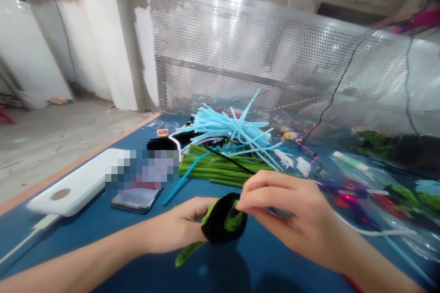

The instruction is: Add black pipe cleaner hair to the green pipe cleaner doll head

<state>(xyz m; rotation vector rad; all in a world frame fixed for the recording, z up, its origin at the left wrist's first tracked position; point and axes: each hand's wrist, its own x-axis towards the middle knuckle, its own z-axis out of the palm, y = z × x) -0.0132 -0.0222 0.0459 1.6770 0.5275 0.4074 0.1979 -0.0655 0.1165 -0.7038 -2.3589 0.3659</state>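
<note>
My left hand (180,224) is closed around a small round piece made of black and green pipe cleaner (216,229), holding it just above the table. A black fuzzy rim circles a green coil in its middle, and a green end sticks out below my left fingers. From the other side, my right hand (292,206) pinches at the green coil with thumb and forefinger. Beyond my hands lies a bundle of green pipe cleaners (216,171). A heap of light blue pipe cleaners (223,123) rests behind and partly over it.
On the left are a white power bank (85,181) with a cable and a phone (137,199). To the right sits what looks like a glue gun (354,199) with a red light. Black pipe cleaners (158,145) lie behind the phone. A perforated metal panel (275,55) borders the blue table's back.
</note>
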